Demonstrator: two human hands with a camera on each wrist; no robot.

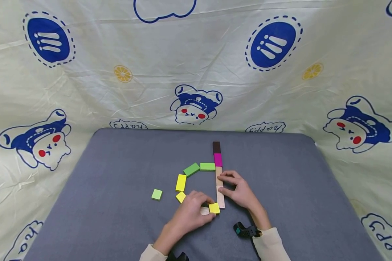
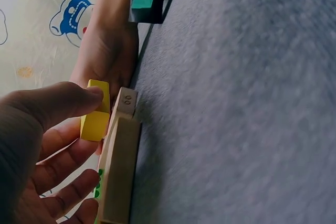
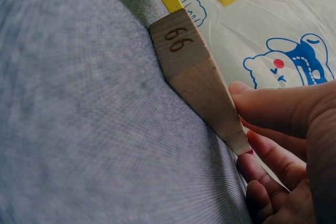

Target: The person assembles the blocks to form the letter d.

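Note:
Between its thumb and fingers, my left hand (image 1: pixel 193 211) pinches a yellow block (image 1: pixel 214 208), held above the table surface. A pale wooden block (image 1: pixel 204 210) lies partly hidden beneath that hand. My right hand (image 1: pixel 240 189) rests its thumb and fingertips along the right side of a straight row of blocks. That row runs from a plain wooden block (image 1: pixel 220 197) at the near end, through a tan block (image 1: pixel 219 175) and a magenta block (image 1: pixel 217 159), to a dark brown block (image 1: pixel 216 147). The number 66 marks the near end of the wooden block (image 3: pixel 194 72) in the right wrist view.
Left of the row, two green blocks (image 1: pixel 207 166) and two yellow blocks (image 1: pixel 181 182) form a curve. A light green block (image 1: pixel 156 194) lies apart on the grey table cover (image 1: pixel 117 163). A patterned cloth (image 1: pixel 196 47) hangs behind.

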